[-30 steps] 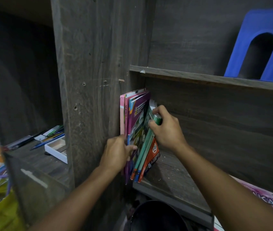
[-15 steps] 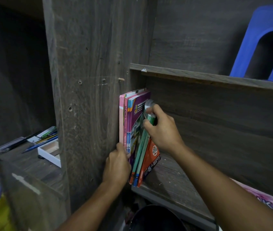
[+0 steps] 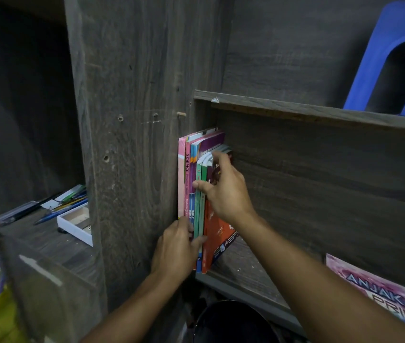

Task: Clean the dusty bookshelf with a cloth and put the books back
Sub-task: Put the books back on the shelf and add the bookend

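Several thin books [image 3: 191, 174] stand upright at the left end of the lower shelf [image 3: 246, 268], tight against the grey side panel [image 3: 142, 144]. Their spines are pink, purple, green and orange. My right hand [image 3: 226, 191] holds the green and orange books near their top, fingers over the upper edge and thumb across the spines. My left hand [image 3: 176, 246] grips the bottom of the spines, its thumb lying over the green ones. No cloth is in view.
A blue bookend [image 3: 374, 58] stands on the upper shelf [image 3: 295, 110]. A pink book [image 3: 382, 290] lies flat at the right of the lower shelf. A dark round bin [image 3: 231, 323] sits below. Left of the panel, pens [image 3: 70, 201] and a white box [image 3: 75, 224].
The leaning green and orange books have been pushed upright against the pink ones. My left hand slid down to the bottom of the spines; my right hand shifted up along the top edge.
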A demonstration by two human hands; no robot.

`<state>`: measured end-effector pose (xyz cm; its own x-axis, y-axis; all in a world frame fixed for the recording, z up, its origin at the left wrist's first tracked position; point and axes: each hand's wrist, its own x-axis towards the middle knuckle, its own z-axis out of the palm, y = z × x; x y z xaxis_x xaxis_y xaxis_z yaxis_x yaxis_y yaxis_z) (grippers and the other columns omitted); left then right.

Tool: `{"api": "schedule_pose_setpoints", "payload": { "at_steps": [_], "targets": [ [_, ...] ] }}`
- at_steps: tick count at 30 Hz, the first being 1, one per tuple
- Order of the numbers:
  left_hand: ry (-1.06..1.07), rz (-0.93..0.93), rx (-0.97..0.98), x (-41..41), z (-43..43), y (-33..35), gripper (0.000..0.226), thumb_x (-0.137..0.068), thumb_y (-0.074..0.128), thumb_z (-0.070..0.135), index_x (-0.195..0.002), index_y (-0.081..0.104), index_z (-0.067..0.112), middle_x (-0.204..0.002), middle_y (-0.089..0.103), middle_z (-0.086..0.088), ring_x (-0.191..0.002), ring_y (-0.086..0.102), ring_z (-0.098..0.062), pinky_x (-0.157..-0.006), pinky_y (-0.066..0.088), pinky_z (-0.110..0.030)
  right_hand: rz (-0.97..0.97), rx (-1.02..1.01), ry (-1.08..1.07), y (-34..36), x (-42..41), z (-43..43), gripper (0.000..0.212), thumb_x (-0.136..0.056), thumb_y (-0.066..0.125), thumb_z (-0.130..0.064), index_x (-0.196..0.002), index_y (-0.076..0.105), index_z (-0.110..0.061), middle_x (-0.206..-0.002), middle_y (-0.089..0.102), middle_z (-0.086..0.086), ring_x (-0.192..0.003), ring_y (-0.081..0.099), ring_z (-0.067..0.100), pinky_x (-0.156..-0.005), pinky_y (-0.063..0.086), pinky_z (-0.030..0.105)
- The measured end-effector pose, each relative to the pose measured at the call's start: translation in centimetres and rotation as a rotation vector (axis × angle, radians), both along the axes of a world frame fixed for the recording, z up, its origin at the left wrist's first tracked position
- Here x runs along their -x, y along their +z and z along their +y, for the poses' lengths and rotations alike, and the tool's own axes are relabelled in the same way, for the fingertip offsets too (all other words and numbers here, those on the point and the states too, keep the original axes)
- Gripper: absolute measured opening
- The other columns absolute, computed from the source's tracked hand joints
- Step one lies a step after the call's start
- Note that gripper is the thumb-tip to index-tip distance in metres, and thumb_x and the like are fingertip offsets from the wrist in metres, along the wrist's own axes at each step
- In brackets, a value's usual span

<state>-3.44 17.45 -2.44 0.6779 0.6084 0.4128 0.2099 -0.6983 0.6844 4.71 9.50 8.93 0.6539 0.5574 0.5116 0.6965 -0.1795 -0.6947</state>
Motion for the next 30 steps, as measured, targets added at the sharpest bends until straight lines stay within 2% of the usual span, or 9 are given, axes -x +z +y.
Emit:
{"api": "schedule_pose_setpoints", "payload": {
  "at_steps": [2,4,7,12,18,21,23,26,30],
  "targets": [
    [0.005,0.038,0.037,-0.2,0.4,0.2,0.025,-0.087,0.070,0.034,-0.080,0.049,0.021,-0.089,0.066,0.003,-0.076,0.067,-0.016,-0.065,0.059,-0.040,0.020,0.010,0.004,-0.4,-0.1,-0.2,0.066,-0.084,0.076,-0.021,-0.138,0.039,-0.027,-0.136,0.055,-0.001,-0.124,0.051,0.014,-0.102,0.048,0.044],
    [-0.014,0.059,0.058,-0.3,0.5,0.2,0.028,-0.088,0.067,0.035,-0.076,0.047,0.020,-0.087,0.069,0.000,-0.073,0.069,-0.018,-0.063,0.059,-0.042,0.008,0.012,0.018,-0.6,0.0,-0.4,0.063,-0.084,0.076,-0.018,-0.137,0.042,-0.026,-0.137,0.052,-0.003,-0.125,0.048,0.012,-0.103,0.047,0.043],
    [-0.006,0.087,0.069,-0.1,0.1,0.4,0.023,-0.091,0.064,0.036,-0.082,0.050,0.020,-0.091,0.069,0.000,-0.079,0.069,-0.017,-0.067,0.060,-0.042,-0.014,0.003,0.001,-0.6,0.3,-0.3,0.062,-0.082,0.077,-0.019,-0.134,0.045,-0.025,-0.139,0.046,-0.006,-0.129,0.046,0.015,-0.104,0.047,0.048],
    [0.013,0.186,0.085,0.1,-0.1,1.4,0.024,-0.091,0.062,0.042,-0.098,0.059,0.019,-0.096,0.070,0.000,-0.081,0.070,-0.015,-0.070,0.061,-0.038,0.028,0.062,0.002,-0.1,0.6,-0.5,0.061,-0.085,0.074,-0.018,-0.135,0.041,-0.028,-0.134,0.053,0.001,-0.124,0.053,0.019,-0.099,0.051,0.047],
    [-0.005,0.221,-0.008,1.5,-0.6,2.4,0.016,-0.091,0.063,0.038,-0.089,0.057,0.023,-0.096,0.070,0.002,-0.079,0.070,-0.015,-0.069,0.061,-0.037,0.137,0.175,0.103,0.9,1.0,-2.2,0.081,-0.087,0.072,-0.014,-0.151,0.024,-0.031,-0.145,0.048,-0.002,-0.127,0.054,0.019,-0.092,0.052,0.033],
    [-0.027,0.192,-0.051,2.5,-0.9,3.3,0.012,-0.090,0.063,0.033,-0.090,0.054,0.026,-0.101,0.069,0.002,-0.082,0.069,-0.017,-0.069,0.060,-0.038,0.141,0.197,0.154,1.5,1.8,-3.7,0.077,-0.089,0.070,-0.012,-0.151,0.027,-0.028,-0.131,0.052,-0.013,-0.112,0.053,0.004,-0.076,0.046,0.012],
    [-0.056,0.168,-0.075,3.1,-1.5,4.0,0.014,-0.089,0.064,0.030,-0.097,0.054,0.025,-0.108,0.067,0.000,-0.083,0.070,-0.020,-0.069,0.060,-0.040,0.119,0.205,0.158,1.8,2.3,-4.6,0.072,-0.090,0.070,-0.013,-0.149,0.031,-0.026,-0.122,0.051,-0.016,-0.107,0.050,0.001,-0.083,0.046,0.016],
    [-0.129,0.128,-0.113,3.9,-2.8,4.7,0.031,-0.089,0.065,0.023,-0.117,0.053,0.018,-0.120,0.061,-0.002,-0.096,0.067,-0.020,-0.077,0.060,-0.041,0.048,0.246,0.139,2.0,2.8,-6.1,0.074,-0.088,0.072,-0.019,-0.149,0.032,-0.027,-0.137,0.051,-0.007,-0.123,0.050,0.007,-0.101,0.042,0.028],
    [-0.201,0.034,-0.240,4.2,-4.5,4.9,0.059,-0.085,0.067,0.020,-0.139,0.043,0.018,-0.135,0.054,-0.003,-0.121,0.054,-0.021,-0.100,0.048,-0.038,-0.116,0.389,0.061,1.5,2.9,-8.6,0.086,-0.089,0.070,-0.031,-0.156,0.018,-0.025,-0.160,0.022,-0.007,-0.144,0.025,0.008,-0.116,0.024,0.027]
  ]
}}
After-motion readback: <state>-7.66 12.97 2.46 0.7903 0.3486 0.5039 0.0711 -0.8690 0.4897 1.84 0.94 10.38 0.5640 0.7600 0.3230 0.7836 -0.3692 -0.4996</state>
